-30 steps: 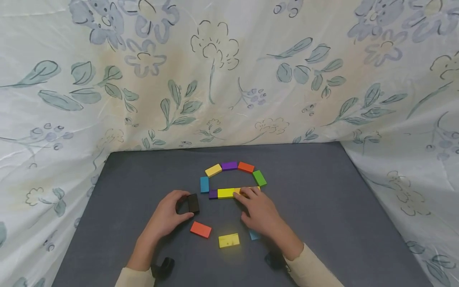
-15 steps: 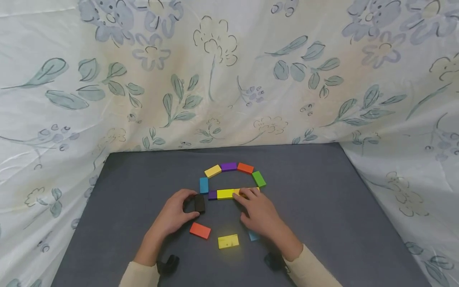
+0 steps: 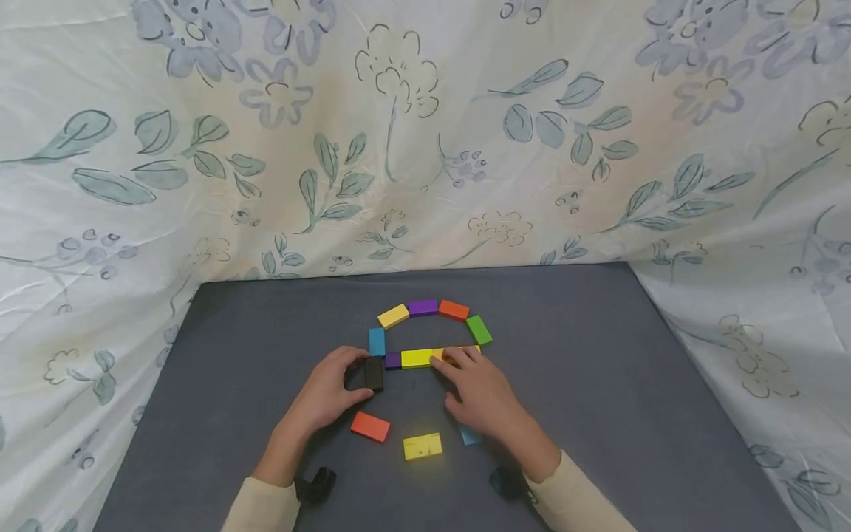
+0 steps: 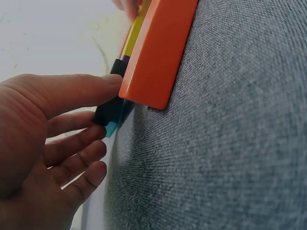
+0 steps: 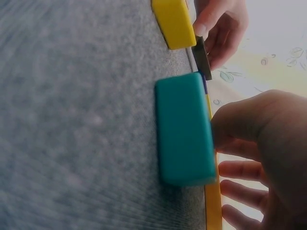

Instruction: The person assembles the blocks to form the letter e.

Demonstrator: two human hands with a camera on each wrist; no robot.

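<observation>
My left hand [image 3: 326, 391] pinches a black block [image 3: 374, 374] between thumb and fingers, upright lengthwise on the dark cloth. The block's far end is right at a blue block [image 3: 377, 341] and the purple block [image 3: 394, 360] that starts a straight row. A yellow block [image 3: 417, 358] follows in that row, then an orange-yellow block [image 5: 213, 201], partly covered by my right hand [image 3: 482, 391]. The right hand's fingers rest loosely on the row. Above it curves an arc: pale yellow [image 3: 394, 316], purple [image 3: 422, 307], orange-red [image 3: 454, 309] and green [image 3: 479, 329] blocks.
Nearer to me lie a loose orange-red block [image 3: 370, 426], a yellow block [image 3: 422, 446] and a blue block [image 3: 469, 435] partly under the right wrist. Floral fabric [image 3: 399, 148] hangs behind and beside the dark tabletop [image 3: 565, 310].
My left hand has slid the black block to the right, up against the left end of the row. The right hand has stayed in place on the row.
</observation>
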